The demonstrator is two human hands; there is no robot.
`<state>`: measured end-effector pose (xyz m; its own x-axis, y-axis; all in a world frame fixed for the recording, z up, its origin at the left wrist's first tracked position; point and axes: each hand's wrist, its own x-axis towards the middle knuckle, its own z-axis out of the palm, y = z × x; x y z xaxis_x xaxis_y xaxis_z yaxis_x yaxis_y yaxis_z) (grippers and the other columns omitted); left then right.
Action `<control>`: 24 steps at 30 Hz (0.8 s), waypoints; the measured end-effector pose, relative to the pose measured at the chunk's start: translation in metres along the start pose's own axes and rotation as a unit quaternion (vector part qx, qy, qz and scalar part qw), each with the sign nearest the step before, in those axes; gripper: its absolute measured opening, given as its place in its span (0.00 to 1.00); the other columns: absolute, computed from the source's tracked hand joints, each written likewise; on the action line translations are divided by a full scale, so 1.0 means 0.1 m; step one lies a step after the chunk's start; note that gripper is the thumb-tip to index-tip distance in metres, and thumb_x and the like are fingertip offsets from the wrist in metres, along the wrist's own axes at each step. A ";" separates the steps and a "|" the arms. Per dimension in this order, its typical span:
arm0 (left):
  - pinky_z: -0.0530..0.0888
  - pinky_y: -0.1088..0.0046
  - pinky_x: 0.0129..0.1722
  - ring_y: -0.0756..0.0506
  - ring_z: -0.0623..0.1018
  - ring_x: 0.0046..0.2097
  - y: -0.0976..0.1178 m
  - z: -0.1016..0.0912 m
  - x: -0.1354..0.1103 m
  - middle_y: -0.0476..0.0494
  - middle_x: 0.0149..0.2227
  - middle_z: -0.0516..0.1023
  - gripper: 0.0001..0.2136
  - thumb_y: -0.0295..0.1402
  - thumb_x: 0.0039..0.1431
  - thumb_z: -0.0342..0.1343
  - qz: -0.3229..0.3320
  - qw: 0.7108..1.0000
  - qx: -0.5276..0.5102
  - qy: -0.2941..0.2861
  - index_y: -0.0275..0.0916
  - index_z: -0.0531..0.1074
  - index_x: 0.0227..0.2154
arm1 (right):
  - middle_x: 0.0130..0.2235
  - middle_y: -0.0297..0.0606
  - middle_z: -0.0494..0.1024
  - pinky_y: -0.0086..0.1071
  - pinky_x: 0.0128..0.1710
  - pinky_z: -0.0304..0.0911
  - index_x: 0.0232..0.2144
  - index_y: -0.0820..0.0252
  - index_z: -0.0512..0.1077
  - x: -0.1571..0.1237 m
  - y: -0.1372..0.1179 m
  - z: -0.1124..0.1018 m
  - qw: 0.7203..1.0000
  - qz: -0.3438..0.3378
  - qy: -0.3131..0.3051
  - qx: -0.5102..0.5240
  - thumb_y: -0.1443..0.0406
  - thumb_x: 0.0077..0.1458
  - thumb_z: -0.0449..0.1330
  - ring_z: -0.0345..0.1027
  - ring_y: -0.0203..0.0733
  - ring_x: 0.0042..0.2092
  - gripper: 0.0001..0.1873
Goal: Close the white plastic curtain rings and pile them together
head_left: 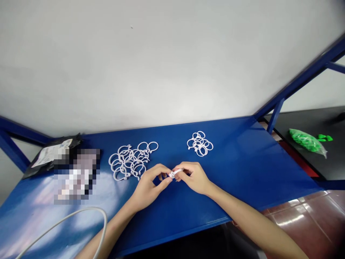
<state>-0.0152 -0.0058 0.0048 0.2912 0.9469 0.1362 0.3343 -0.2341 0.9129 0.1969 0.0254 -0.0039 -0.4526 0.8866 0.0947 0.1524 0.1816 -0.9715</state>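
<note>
My left hand (151,185) and my right hand (196,177) meet over the blue table, near its front middle. Between their fingertips is a small white ring (178,171), pinched by both hands and partly hidden by the fingers. A larger loose pile of white open rings with small knobbed ends (132,160) lies just beyond my left hand, to its left. Farther back, beyond my right hand, lies a smaller pile of white rings (201,145), several of them overlapping.
A black plastic package (56,153) with a white label lies at the table's left, beside a pixelated item (77,176). A pale cable (104,216) loops across the front left. On a dark surface at right sits a clear bag of green pieces (307,142). Blue frame bars (275,115) flank the table.
</note>
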 end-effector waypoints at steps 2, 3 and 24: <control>0.74 0.72 0.38 0.49 0.77 0.35 -0.01 0.05 -0.01 0.46 0.36 0.80 0.07 0.38 0.66 0.58 0.003 1.000 0.007 0.014 0.42 0.77 0.38 | 0.34 0.36 0.82 0.29 0.33 0.74 0.36 0.59 0.80 0.00 -0.03 0.01 1.000 0.004 -0.014 -0.002 0.66 0.64 0.57 0.78 0.37 0.32 0.11; 0.74 0.73 0.36 0.49 0.76 0.33 -0.03 0.08 -0.02 0.47 0.35 0.80 0.07 0.38 0.65 0.58 -0.003 1.000 0.014 0.024 0.42 0.77 0.37 | 0.35 0.36 0.83 0.29 0.35 0.74 0.36 0.58 0.80 0.00 -0.05 0.02 1.000 -0.002 -0.017 -0.016 0.66 0.65 0.57 0.78 0.37 0.34 0.11; 0.76 0.79 0.32 0.50 0.82 0.31 -0.12 0.15 -0.04 0.51 0.31 0.84 0.00 0.31 0.61 0.64 0.058 0.990 0.046 0.117 0.41 0.79 0.34 | 0.40 0.36 0.83 0.33 0.40 0.70 0.44 0.57 0.75 -0.06 -0.01 0.01 0.941 -0.191 -0.019 -0.278 0.63 0.72 0.53 0.76 0.39 0.39 0.11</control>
<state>-0.0072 -0.0100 -0.0121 0.1212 0.9348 0.3340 0.3942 -0.3541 0.8481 0.1983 0.0189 -0.0039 -0.5967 0.6975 0.3968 0.4036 0.6882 -0.6029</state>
